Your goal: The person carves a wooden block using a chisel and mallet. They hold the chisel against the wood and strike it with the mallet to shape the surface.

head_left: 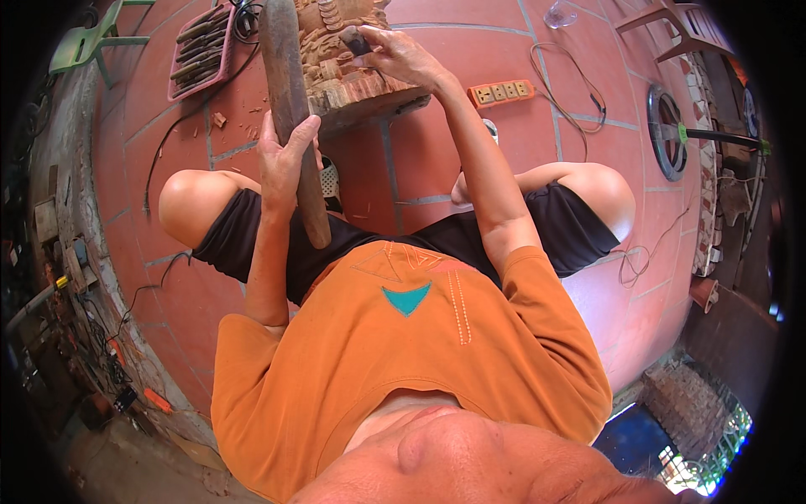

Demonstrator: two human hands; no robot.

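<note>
My left hand (287, 160) is wrapped round a long wooden club-shaped mallet (288, 71), held upright over my left thigh, its thick part reaching past the top edge of the carving. Beyond my knees stands a carved wooden block (326, 71) with a relief of rounded shapes and a rough, sawn near face. Above its right side, my right hand (401, 57) pinches a short dark tool (356, 40), which looks like a chisel; its far end and any blade are hidden. The mallet and this tool are apart.
A pink basket (227, 59) of wooden-handled chisels lies at the far left, beside a black cable. Wood chips (220, 120) dot the red tiles. Right of the carving are an orange power strip (501, 92) and a looped cord. A green chair (84, 44) and a brown chair (677, 30) flank the floor.
</note>
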